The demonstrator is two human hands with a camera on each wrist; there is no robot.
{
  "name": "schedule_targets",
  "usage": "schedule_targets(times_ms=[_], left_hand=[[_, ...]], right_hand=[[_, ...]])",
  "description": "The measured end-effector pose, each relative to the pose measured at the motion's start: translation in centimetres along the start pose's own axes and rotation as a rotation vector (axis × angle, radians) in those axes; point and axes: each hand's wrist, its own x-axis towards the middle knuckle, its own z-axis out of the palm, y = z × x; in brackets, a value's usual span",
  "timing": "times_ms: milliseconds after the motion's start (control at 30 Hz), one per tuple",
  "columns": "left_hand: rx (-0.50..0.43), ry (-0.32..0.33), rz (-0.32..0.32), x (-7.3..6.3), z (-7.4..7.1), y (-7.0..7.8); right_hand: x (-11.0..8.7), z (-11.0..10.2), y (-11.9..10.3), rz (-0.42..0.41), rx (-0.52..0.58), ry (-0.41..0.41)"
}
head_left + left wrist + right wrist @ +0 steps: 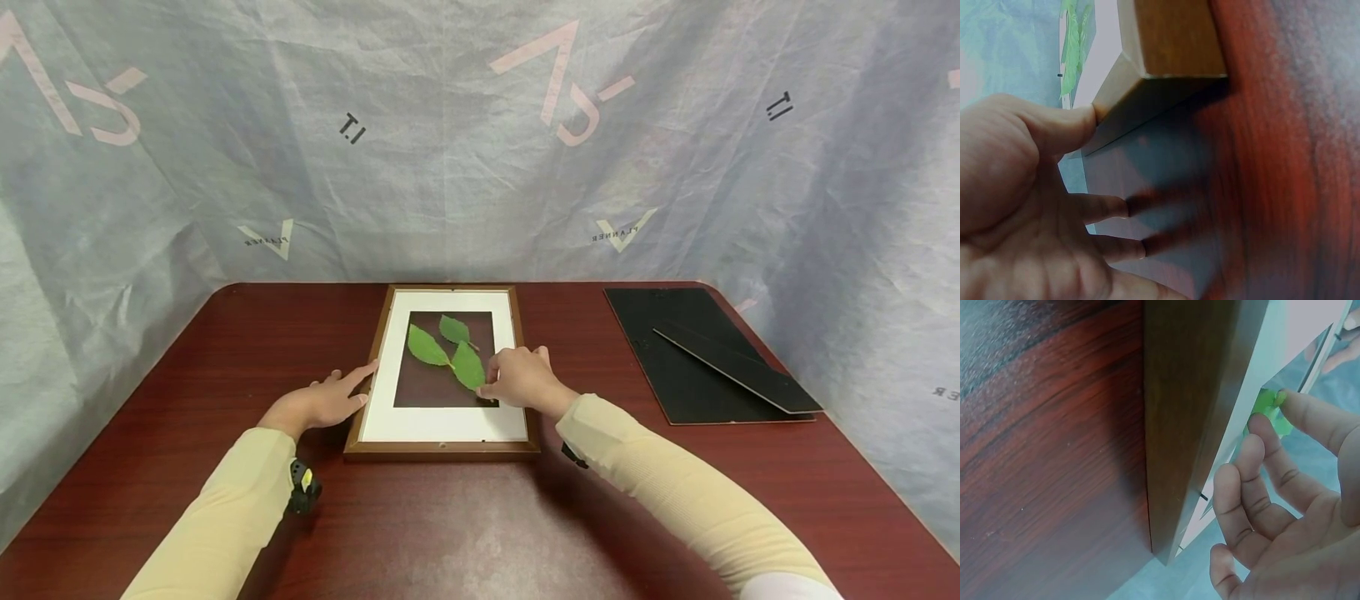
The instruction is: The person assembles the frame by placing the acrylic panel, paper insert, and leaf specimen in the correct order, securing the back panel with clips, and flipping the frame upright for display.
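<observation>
A brown wooden picture frame [442,451] lies on the table with a white mat [450,425] inside it. Three green leaves lie in the mat's dark rectangular window: a left leaf [426,346], a smaller upper leaf [453,329] and a lower right leaf [468,367]. My right hand [525,379] reaches over the frame's right side and pinches the lower right leaf by its tip between thumb and fingers [1260,425]. At the frame's left side, my left hand [322,402] touches the edge with fingers spread; its thumb [1075,128] rests against the wood.
On the right of the dark red table [187,400] lies a black backing board [637,333]. A black stand flap [738,371] slants up from it. Grey printed fabric [450,183] hangs behind and on both sides of the table.
</observation>
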Motion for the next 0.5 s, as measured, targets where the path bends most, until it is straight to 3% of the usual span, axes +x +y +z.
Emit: schedule_targets(times_ms=[500], left_hand=[[-0.009, 0.002, -0.003, -0.03, -0.01, 0.1]], right_hand=[[-0.03, -0.09, 0.04, 0.015, -0.007, -0.003]])
